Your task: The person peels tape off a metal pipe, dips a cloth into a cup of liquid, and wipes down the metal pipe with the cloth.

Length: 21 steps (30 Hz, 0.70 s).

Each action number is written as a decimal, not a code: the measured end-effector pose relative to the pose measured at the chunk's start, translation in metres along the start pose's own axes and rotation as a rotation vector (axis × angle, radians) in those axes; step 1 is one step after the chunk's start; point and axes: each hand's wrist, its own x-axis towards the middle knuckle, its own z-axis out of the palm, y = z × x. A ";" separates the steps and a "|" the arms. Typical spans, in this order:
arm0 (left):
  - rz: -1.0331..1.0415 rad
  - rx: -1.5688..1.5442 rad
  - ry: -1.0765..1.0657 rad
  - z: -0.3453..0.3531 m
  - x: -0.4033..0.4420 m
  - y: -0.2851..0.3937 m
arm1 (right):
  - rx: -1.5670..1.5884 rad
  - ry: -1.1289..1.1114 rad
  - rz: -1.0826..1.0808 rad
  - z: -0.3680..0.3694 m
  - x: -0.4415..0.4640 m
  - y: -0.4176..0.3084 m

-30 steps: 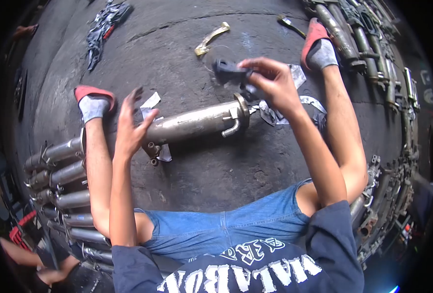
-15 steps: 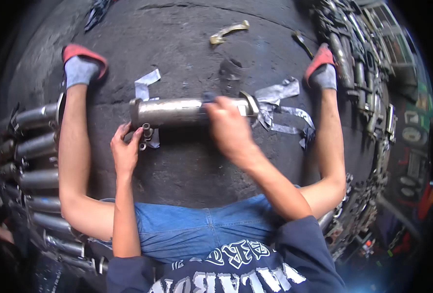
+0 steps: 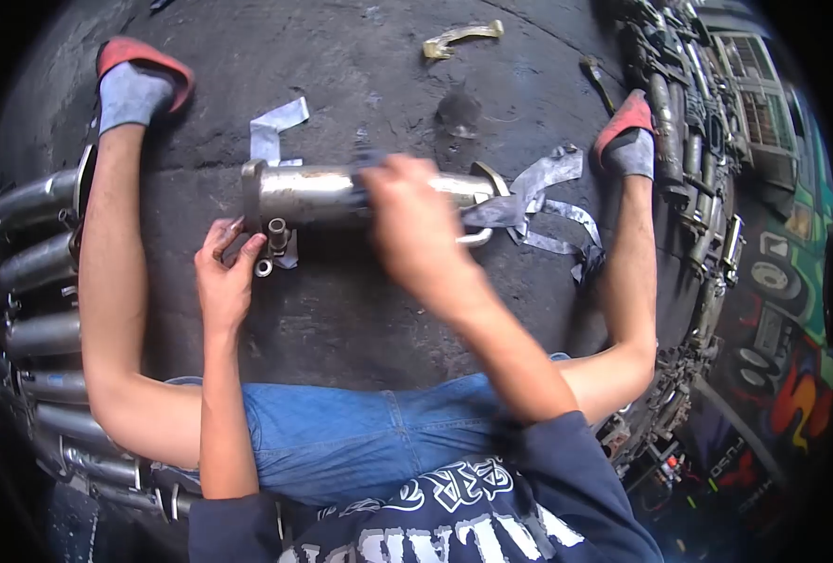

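A shiny metal pipe [image 3: 308, 190] with end flanges lies crosswise on the dark floor between my legs. My right hand [image 3: 412, 211], smeared by motion, is closed over the pipe's middle on a dark cloth-like piece [image 3: 366, 171]; its exact kind is unclear. At the left flange [image 3: 252, 199], my left hand [image 3: 223, 267] has its thumb and fingers apart, close to a small metal fitting [image 3: 276, 235] on the pipe. I cannot tell whether its fingertips touch the flange. A grey strip [image 3: 496, 212] lies against the pipe's right end.
Several metal pipes [image 3: 45, 263] lie beyond my left leg, and metal parts [image 3: 665, 141] are piled along the right. More grey strips [image 3: 548, 171] lie on the floor. Farther off are a yellowish bracket [image 3: 461, 38] and a thin tool [image 3: 598, 83] near my right foot.
My right hand has shifted left along the pipe with the dark piece. My left hand has come slightly away from the fitting. The whole view has shifted a little.
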 end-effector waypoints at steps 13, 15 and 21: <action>-0.018 -0.088 0.032 0.005 -0.008 -0.005 | 0.221 -0.004 -0.074 0.049 0.049 -0.056; -0.031 -0.138 0.045 0.006 -0.010 -0.013 | 0.077 -0.041 -0.014 0.034 0.027 -0.021; 0.013 -0.177 0.102 0.012 -0.009 -0.012 | 0.035 -0.039 0.062 0.005 0.010 0.054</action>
